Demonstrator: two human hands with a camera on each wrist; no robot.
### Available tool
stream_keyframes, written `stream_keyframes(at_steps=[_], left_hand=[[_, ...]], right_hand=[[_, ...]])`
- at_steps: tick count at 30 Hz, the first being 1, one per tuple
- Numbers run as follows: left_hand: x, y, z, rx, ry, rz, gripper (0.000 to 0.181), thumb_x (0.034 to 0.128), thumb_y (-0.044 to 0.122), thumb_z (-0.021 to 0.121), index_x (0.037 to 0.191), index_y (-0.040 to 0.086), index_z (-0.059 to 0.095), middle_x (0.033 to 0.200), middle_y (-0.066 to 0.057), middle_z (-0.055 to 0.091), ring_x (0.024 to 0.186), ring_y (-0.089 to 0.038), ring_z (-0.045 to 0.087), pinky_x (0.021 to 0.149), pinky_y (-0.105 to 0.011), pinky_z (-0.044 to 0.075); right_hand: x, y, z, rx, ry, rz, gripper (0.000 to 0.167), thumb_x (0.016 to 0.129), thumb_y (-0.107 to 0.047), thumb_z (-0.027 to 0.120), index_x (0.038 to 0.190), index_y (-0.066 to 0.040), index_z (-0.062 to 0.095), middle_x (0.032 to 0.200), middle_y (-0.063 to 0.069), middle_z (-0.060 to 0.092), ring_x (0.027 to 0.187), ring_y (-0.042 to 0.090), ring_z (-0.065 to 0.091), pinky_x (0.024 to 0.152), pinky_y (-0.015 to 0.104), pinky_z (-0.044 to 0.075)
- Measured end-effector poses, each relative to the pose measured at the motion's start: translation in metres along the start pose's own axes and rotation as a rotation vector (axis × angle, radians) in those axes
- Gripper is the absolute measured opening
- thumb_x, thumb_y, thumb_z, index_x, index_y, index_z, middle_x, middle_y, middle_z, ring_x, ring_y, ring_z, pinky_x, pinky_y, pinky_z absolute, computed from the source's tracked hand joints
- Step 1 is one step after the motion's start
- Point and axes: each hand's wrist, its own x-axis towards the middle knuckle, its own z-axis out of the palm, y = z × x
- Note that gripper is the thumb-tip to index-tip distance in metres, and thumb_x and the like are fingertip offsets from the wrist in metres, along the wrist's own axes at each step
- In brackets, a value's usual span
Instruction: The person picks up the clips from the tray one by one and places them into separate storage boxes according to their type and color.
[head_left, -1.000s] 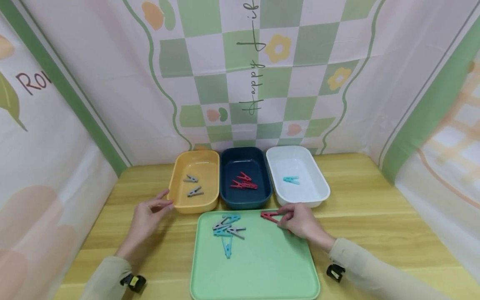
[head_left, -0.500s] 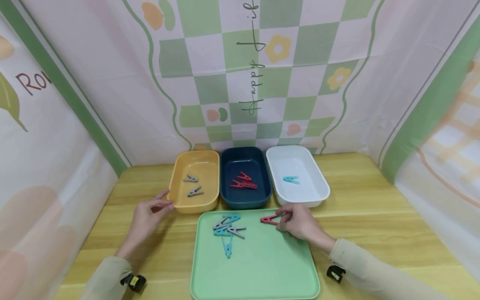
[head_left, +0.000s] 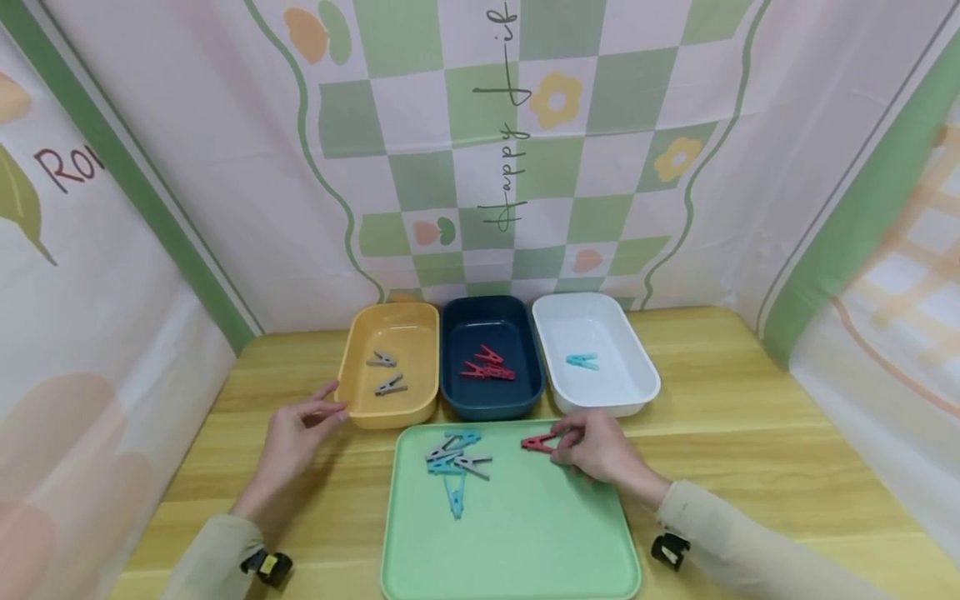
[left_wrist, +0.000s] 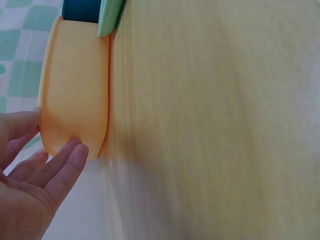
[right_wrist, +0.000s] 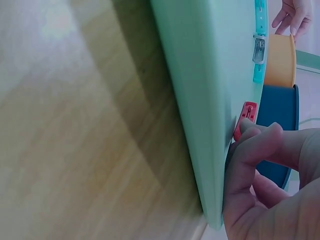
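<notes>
My right hand point(head_left: 600, 443) pinches a red clothespin point(head_left: 537, 443) over the right back part of the green tray point(head_left: 517, 533). In the right wrist view the red clothespin point(right_wrist: 248, 113) shows beyond the fingertips, its other end hidden by them. With fairly straight fingers, my left hand point(head_left: 296, 435) touches the near left corner of the yellow bin point(head_left: 401, 414); the left wrist view shows its fingers against the bin's outer wall point(left_wrist: 77, 85). Grey clothespins point(head_left: 472, 464) and blue clothespins point(head_left: 454, 497) lie in a loose pile on the tray's back left part.
Behind the tray, a navy bin point(head_left: 491, 407) holds red clothespins point(head_left: 501, 372), and a white bin point(head_left: 637, 383) holds a light-blue one. Two grey clothespins point(head_left: 390, 386) lie in the yellow bin. The wooden table point(head_left: 712, 367) meets a patterned cloth point(head_left: 480, 167) behind.
The red clothespin in my right fingers has shifted slightly toward me and turned a little. My left hand stays at the yellow bin.
</notes>
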Motion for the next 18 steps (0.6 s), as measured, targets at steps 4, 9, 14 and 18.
stream_keyframes(at_steps=[4,9,14,18], left_hand=[[-0.0004,0.0009,-0.0001,0.003,0.000,0.005,0.018,0.0927,0.000,0.079,0.111,-0.004,0.077,0.148,-0.017,0.059,0.122,-0.038,0.067,0.084,-0.014,0.057],[-0.0019,0.0012,-0.0001,0.009,0.000,0.004,0.018,0.0929,0.000,0.079,0.111,-0.004,0.077,0.149,-0.017,0.058,0.120,-0.038,0.068,0.084,-0.014,0.057],[-0.0015,0.0008,-0.0001,0.004,0.001,0.008,0.019,0.0926,0.001,0.079,0.111,-0.003,0.077,0.148,-0.018,0.058,0.120,-0.038,0.068,0.084,-0.014,0.057],[-0.0013,0.0006,0.0003,0.007,0.006,0.014,0.019,0.0922,0.000,0.080,0.110,-0.003,0.078,0.148,-0.018,0.059,0.120,-0.039,0.068,0.084,-0.014,0.057]], right_hand=[[-0.0015,-0.0009,-0.0003,-0.002,0.003,0.012,0.032,0.080,0.005,0.087,0.109,0.004,0.076,0.074,0.004,0.070,0.047,0.018,0.058,0.039,0.030,0.048],[-0.0045,-0.0017,-0.0003,-0.004,0.003,0.015,0.033,0.079,0.004,0.088,0.110,0.003,0.077,0.075,0.003,0.071,0.047,0.017,0.057,0.039,0.030,0.048],[-0.0056,-0.0042,-0.0009,0.007,-0.004,0.006,0.034,0.079,0.003,0.088,0.111,0.003,0.077,0.076,0.003,0.071,0.046,0.016,0.056,0.039,0.030,0.048],[-0.0063,-0.0077,-0.0018,0.005,-0.012,-0.002,0.034,0.079,0.003,0.087,0.112,0.003,0.077,0.078,0.003,0.071,0.046,0.015,0.055,0.039,0.028,0.048]])
